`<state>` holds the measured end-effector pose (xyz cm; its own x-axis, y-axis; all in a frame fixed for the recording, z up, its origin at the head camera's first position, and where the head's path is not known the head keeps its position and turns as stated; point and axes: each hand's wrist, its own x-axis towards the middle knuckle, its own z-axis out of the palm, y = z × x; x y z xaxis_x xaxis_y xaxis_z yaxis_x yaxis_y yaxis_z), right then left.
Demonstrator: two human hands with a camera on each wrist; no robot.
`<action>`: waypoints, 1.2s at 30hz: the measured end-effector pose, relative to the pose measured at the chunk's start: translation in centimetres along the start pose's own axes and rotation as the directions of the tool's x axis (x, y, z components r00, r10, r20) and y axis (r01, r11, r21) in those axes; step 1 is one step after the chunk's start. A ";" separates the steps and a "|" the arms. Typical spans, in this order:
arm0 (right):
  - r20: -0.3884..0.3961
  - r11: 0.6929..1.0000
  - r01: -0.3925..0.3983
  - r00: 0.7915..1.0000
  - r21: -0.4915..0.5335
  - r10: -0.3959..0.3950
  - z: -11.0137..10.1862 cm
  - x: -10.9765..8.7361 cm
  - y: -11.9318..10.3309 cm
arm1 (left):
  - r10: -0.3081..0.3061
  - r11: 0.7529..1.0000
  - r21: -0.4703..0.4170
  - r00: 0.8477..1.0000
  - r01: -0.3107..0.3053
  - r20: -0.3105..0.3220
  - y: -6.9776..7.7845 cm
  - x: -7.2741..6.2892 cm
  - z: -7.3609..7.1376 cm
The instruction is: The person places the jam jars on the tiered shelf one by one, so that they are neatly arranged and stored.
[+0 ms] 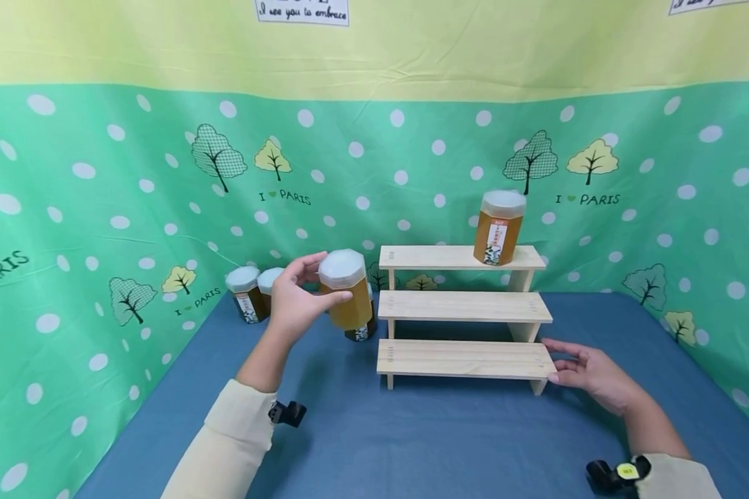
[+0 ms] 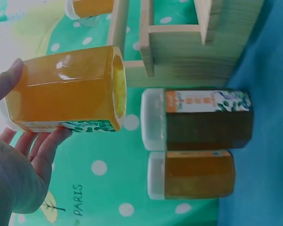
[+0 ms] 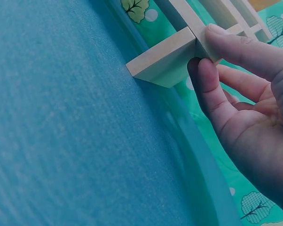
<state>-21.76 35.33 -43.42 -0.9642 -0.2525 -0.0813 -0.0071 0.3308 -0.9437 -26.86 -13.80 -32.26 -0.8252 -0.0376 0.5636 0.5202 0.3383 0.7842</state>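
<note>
My left hand (image 1: 299, 294) grips a jar of honey (image 1: 346, 299) with a white lid, raised above the table left of a three-step wooden stand (image 1: 462, 357). In the left wrist view this amber jar (image 2: 66, 89) lies between thumb and fingers, its label partly hidden by the fingertips. At the stand's right end, my right hand (image 1: 596, 380) pinches the edge of the lowest step; the right wrist view shows thumb and fingers on the board (image 3: 198, 35). Another honey jar (image 1: 498, 235) stands upright on the top step, toward the right.
Several more lidded jars stand on the blue cloth (image 1: 449, 443) at the left: a dark one (image 1: 247, 301), one beside it (image 1: 268, 278) partly behind my left hand, and one (image 1: 362, 333) behind the held jar. A green dotted curtain (image 1: 399, 197) hangs behind.
</note>
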 end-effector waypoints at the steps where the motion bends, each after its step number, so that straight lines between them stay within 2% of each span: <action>1: 0.000 1.000 0.000 1.000 -0.001 0.000 0.0 0.0 0.0 | 0.000 1.000 0.000 1.000 0.000 0.003 0.1 0.1 0.1; 16: 0.002 1.000 0.008 1.000 0.020 -0.008 0.2 0.2 0.0 | 0.003 0.999 -0.046 1.000 -0.003 0.008 1.4 1.8 1.8; 26: -0.004 1.000 -0.001 1.000 0.028 0.001 0.2 0.1 0.4 | -0.055 0.998 0.011 0.997 0.054 0.056 2.7 4.0 3.6; 36: 0.007 0.999 0.016 1.000 0.035 -0.016 0.0 0.0 0.2 | -0.094 0.995 0.017 0.995 0.094 0.040 4.1 5.9 5.6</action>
<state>-21.76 35.44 -43.62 -0.9619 -0.2647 -0.0683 -0.0134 0.2950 -0.9554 -30.82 -7.34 -27.18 -0.8787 -0.0314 0.4763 0.4369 0.3488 0.8291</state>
